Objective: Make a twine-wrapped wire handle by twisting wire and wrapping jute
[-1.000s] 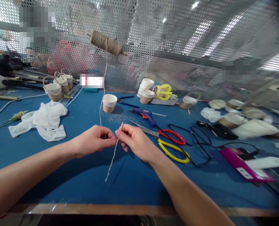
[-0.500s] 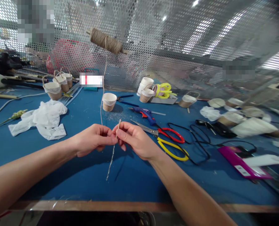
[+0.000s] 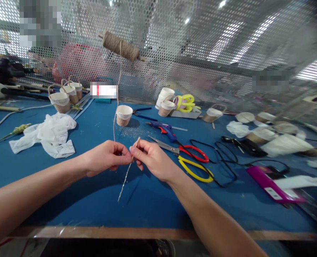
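Note:
My right hand (image 3: 155, 160) is closed in a pinch on a thin, shiny wire (image 3: 123, 187). The wire slants down between my hands, its lower end free above the table, and its twine-covered upper end pokes out over my right fingers. Close beside it, my left hand (image 3: 107, 157) pinches the twine (image 3: 117, 111), which runs down from the twine spool (image 3: 121, 46) on the mesh panel. Where twine and wire meet is mostly hidden by my fingertips. Behind my hands stands a small white-and-brown cup (image 3: 124, 117).
Right of my hands lie scissors (image 3: 178, 150) with red and yellow handles and a blue glue gun (image 3: 164, 129) with a black cord. White cloth (image 3: 48, 134) lies left, with handled cups (image 3: 60, 103) behind it. A purple power strip (image 3: 265, 184) sits at right.
The wire tilts a little more, its upper end shifting right and its lower end left. My right fingers have rolled slightly around it. Twine between spool and left hand has swung slightly left.

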A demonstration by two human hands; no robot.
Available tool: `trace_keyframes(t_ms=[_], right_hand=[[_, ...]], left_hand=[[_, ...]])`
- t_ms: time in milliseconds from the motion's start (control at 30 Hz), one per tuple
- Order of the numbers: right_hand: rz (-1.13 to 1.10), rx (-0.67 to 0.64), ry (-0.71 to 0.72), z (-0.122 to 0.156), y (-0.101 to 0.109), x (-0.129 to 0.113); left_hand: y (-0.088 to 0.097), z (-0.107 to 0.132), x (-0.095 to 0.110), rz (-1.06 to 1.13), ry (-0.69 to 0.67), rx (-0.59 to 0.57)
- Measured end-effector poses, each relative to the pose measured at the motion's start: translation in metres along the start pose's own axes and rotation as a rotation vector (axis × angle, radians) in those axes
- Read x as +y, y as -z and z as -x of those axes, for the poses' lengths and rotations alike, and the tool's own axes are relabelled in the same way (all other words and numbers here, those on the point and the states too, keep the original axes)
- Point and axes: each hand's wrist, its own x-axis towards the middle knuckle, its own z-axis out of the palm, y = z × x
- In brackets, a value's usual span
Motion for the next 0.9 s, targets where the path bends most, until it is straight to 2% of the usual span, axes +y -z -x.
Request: trace_keyframes(t_ms=[267, 367, 467, 533, 800, 900], right_hand=[[0.098, 0.061, -0.024, 0.002, -0.0046, -0.0061], [-0.048, 0.052, -0.001, 0.0013, -0.0049, -0.0036], [-0.263, -0.032, 0.028, 0.0005, -0.0033, -0.0021], [-0.317, -0.059, 0.028, 0.0003, -0.0023, -0.0017], [-0.233, -0.026, -0.009, 0.0003, -0.0021, 0.0005], [-0.171, -0.023, -0.028, 0.0002, -0.0012, 0.0008]], left_hand=[[0.0001, -0.0009, -0.002, -0.167, -0.011, 0.063], [0.0005, -0.0013, -0.0019, -0.059, -0.009, 0.014], [0.001, -0.0015, -0.001, 0.093, 0.007, -0.07], [0.0012, -0.0015, -0.0003, 0.141, 0.022, -0.097], [0.0033, -0.0016, 0.001, 0.095, 0.037, -0.075], [0.0035, -0.0018, -0.0002, 0.017, 0.02, -0.035]])
